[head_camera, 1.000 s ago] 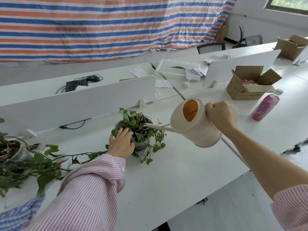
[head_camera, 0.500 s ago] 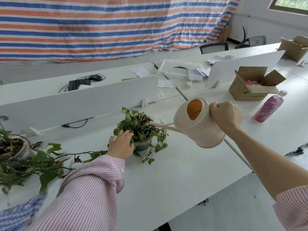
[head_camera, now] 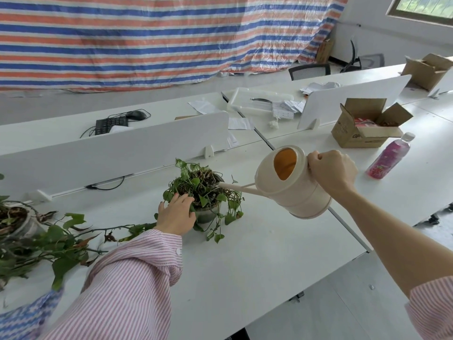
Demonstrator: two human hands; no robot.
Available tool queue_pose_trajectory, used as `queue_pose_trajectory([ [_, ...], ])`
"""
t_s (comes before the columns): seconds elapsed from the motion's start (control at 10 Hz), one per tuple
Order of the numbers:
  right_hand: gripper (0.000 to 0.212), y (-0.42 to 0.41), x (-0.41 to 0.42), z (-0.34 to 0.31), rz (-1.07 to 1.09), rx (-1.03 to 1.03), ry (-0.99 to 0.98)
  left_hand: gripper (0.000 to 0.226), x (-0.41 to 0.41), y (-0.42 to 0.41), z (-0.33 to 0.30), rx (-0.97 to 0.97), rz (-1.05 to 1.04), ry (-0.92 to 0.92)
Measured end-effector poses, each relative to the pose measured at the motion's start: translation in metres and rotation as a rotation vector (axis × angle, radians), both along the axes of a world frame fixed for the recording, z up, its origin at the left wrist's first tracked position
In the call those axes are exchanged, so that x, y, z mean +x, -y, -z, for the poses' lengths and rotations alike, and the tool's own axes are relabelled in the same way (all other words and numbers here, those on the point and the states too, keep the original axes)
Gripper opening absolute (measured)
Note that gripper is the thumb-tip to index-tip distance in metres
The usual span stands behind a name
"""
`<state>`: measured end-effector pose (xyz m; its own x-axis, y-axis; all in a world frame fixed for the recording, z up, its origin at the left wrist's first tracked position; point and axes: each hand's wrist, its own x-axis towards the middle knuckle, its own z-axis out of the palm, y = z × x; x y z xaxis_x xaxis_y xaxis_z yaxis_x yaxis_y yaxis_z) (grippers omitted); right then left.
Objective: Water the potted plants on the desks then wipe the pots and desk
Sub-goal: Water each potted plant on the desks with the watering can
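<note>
A small grey pot [head_camera: 208, 214] with a trailing green plant [head_camera: 203, 185] stands mid-desk. My left hand [head_camera: 176, 213] rests against the pot's left side, fingers spread over its rim and leaves. My right hand [head_camera: 331, 171] grips the handle of a cream watering can [head_camera: 291, 185], tilted left, with its thin spout over the plant's soil. No stream of water is discernible. A second potted plant [head_camera: 14, 222] with long vines sits at the far left. A blue-and-white cloth [head_camera: 22, 317] lies at the bottom left corner.
A white divider panel [head_camera: 117, 153] runs behind the pot. An open cardboard box [head_camera: 365, 126] and a pink bottle [head_camera: 389, 158] stand on the right desk. A keyboard [head_camera: 111, 123], papers and a clear tray [head_camera: 257, 99] lie beyond the divider. The desk's front edge [head_camera: 306, 278] drops to the floor.
The watering can's spout stays over the plant and my left hand stays on the pot. Only the camera view has shifted slightly.
</note>
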<state>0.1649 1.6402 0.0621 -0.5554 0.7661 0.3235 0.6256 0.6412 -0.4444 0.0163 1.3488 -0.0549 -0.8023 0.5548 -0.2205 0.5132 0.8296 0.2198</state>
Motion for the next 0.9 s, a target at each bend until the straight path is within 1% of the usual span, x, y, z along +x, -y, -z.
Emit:
queue_pose_trajectory([
  [0.2, 0.046, 0.007, -0.004, -0.004, 0.013, 0.027, 0.007, 0.048, 0.001, 0.002, -0.001, 0.017, 0.002, 0.004],
  [0.5, 0.049, 0.015, -0.011, -0.012, -0.025, 0.051, -0.015, 0.049, -0.005, 0.004, -0.009, 0.059, -0.002, 0.007],
  [0.7, 0.052, 0.018, -0.016, -0.016, -0.058, 0.099, 0.019, 0.048, -0.006, 0.010, -0.008, 0.066, -0.010, 0.000],
  [0.9, 0.051, 0.022, -0.017, -0.021, -0.074, 0.123, 0.033, 0.048, -0.010, 0.012, -0.007, 0.067, -0.015, -0.002],
])
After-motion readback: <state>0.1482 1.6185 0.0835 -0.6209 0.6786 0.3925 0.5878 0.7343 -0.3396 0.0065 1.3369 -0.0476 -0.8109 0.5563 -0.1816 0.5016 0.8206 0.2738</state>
